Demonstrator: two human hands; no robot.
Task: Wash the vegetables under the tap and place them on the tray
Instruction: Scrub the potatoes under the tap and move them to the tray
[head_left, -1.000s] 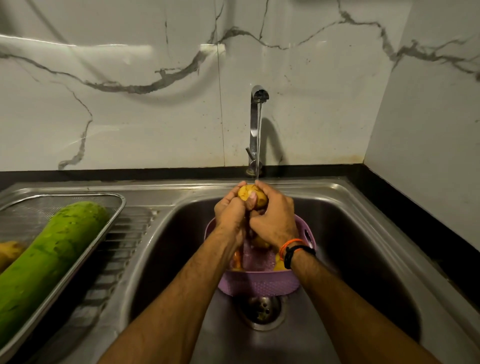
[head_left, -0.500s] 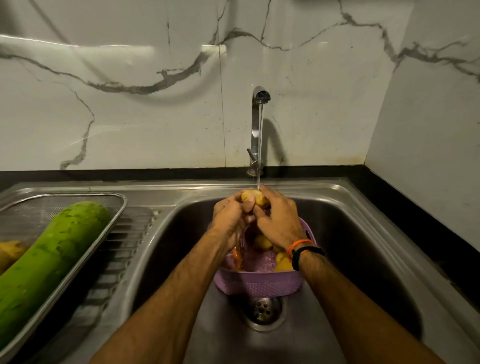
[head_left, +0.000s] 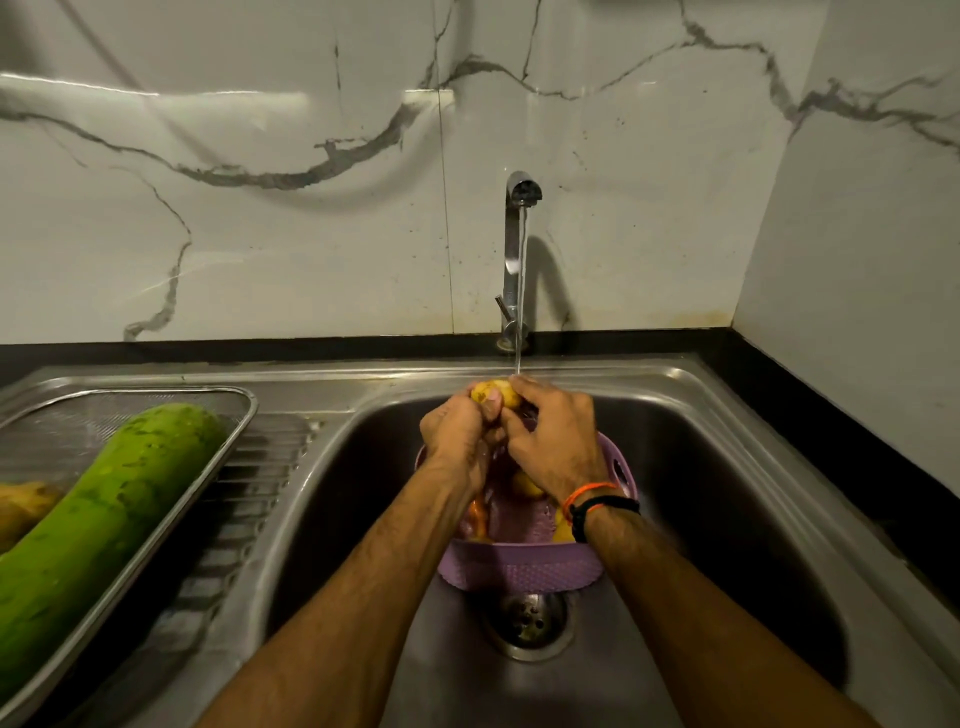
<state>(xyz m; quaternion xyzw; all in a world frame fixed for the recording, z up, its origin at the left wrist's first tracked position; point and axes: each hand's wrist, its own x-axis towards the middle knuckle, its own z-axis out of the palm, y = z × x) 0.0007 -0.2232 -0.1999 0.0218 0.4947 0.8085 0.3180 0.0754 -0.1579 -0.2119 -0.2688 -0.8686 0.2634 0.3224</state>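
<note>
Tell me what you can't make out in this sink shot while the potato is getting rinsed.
Head view only:
- Potato: mostly wrapped by the left hand and right hand; its underside is hidden.
- Purple basket: the arms cover its contents, so no count is possible.
- Green gourd: its lower end runs off the left edge.
- Tray: cut by the left edge; the brownish item beside the gourd is too cropped to name.

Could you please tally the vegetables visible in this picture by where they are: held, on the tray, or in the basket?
Held in both hands under the tap: 1 potato
On the metal tray: 2, green gourd and brownish vegetable
In the purple basket: at least 3, partly hidden
Total: at least 6
</note>
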